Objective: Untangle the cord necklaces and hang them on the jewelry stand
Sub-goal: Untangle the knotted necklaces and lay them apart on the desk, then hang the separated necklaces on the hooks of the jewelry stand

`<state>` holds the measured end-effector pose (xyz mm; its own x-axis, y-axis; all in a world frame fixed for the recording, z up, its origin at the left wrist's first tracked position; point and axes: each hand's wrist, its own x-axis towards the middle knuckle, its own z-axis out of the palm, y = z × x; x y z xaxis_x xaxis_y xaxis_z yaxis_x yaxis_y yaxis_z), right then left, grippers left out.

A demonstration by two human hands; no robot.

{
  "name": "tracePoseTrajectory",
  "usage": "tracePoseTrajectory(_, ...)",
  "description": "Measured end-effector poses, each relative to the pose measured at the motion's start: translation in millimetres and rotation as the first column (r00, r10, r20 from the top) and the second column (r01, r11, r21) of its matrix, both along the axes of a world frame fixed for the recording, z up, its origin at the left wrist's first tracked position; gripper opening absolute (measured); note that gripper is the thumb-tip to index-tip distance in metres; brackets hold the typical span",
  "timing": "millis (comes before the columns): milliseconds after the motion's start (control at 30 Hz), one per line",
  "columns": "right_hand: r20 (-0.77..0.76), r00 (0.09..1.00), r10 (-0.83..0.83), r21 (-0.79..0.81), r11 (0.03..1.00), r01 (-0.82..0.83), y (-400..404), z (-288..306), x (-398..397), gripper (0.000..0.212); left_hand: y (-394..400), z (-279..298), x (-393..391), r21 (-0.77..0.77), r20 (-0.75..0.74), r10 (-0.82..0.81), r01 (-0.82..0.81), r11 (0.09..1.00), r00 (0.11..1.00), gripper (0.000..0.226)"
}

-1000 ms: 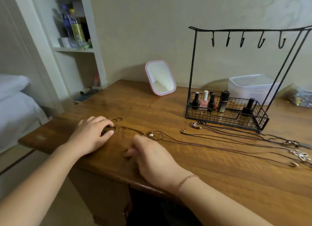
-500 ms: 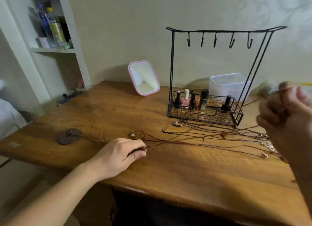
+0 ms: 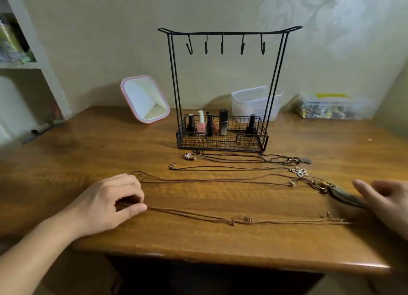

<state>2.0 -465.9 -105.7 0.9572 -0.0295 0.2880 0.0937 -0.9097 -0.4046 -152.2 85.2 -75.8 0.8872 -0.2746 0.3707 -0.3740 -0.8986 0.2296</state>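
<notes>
Where the brown cord necklace (image 3: 231, 220) lies stretched along the table's (image 3: 198, 246) front edge, its left end is pinched between the thumb and curled fingers of the left hand (image 3: 110, 203), which rests on the wood near the front left. The cord runs rightward as a doubled strand past small knots at its middle and ends near the front right, just short of the right hand (image 3: 384, 197). That hand is blurred, its fingers extended and relaxed over the table at the right edge, touching or just beside the dark leaf pendant (image 3: 344, 196); I cannot tell which.

Behind the brown cord lie three more cord necklaces, side by side and apart: a brown one with a small loop (image 3: 220, 180) just behind the left hand, a dark one ending in a silver flower charm (image 3: 299, 171), and, nearest the stand, a pair of dark cords with a metal bead (image 3: 188, 156) at the left end.

The jewelry stand (image 3: 223, 33) is upright toward the back middle of the table, all five hooks bare. Its wire basket (image 3: 223, 143) holds nail polish bottles (image 3: 201, 123). At the back edge, a pink-framed mirror (image 3: 144, 99) leans left of the stand, a clear plastic tub (image 3: 254, 100) sits behind it, and a clear bag of small items (image 3: 331, 106) lies in the back right corner.
</notes>
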Motion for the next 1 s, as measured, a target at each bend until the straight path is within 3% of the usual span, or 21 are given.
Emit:
tracePoseTrajectory(33,0.127,0.992,0.019,0.023,0.999,-0.022,21,12,-2,0.052,-2,1,3,0.014,0.014,-0.008,0.008,1.000,1.000,0.014)
tracePoseTrajectory(100,0.211,0.976,0.052,-0.094,0.995,-0.033,29,25,1,0.060,-9,5,9,0.006,0.025,0.005,-0.005,1.000,1.000,0.017)
tracePoseTrajectory(167,0.216,0.976,-0.017,-0.038,0.999,0.026,39,34,1,0.053,-17,9,17,-0.013,0.046,0.035,-0.035,0.999,0.998,0.019)
tracePoseTrajectory(233,0.185,0.983,-0.020,-0.110,0.993,0.041,59,51,-7,0.039,-25,14,30,-0.024,0.060,0.093,-0.091,0.996,0.994,0.021)
tracePoseTrajectory(300,0.163,0.984,0.070,-0.131,0.990,-0.049,92,73,-5,0.026,-36,22,49,-0.019,0.030,0.180,-0.180,0.984,0.983,0.021)
tracePoseTrajectory(400,-0.017,0.975,0.223,-0.131,0.966,-0.224,138,82,24,0.013,-59,28,89,0.064,-0.032,0.315,-0.313,0.948,0.949,0.017)
tracePoseTrajectory(533,-0.161,0.953,0.259,-0.260,0.920,-0.294,178,62,77,0.023,-81,18,133,0.085,-0.043,0.406,-0.402,0.912,0.913,0.016)
tracePoseTrajectory(633,-0.184,0.955,0.233,-0.286,0.917,-0.279,183,51,95,0.026,-80,14,147,0.085,-0.046,0.467,-0.463,0.882,0.883,0.020)
tracePoseTrajectory(867,-0.200,0.945,0.258,-0.251,0.919,-0.304,179,52,102,0.016,-75,19,154,-0.005,-0.091,0.512,-0.514,0.858,0.854,0.015)
tracePoseTrajectory(1000,-0.279,0.922,0.268,-0.416,0.832,-0.368,184,55,97,0.014,-98,26,160,-0.049,-0.075,0.339,-0.343,0.938,0.938,0.014)
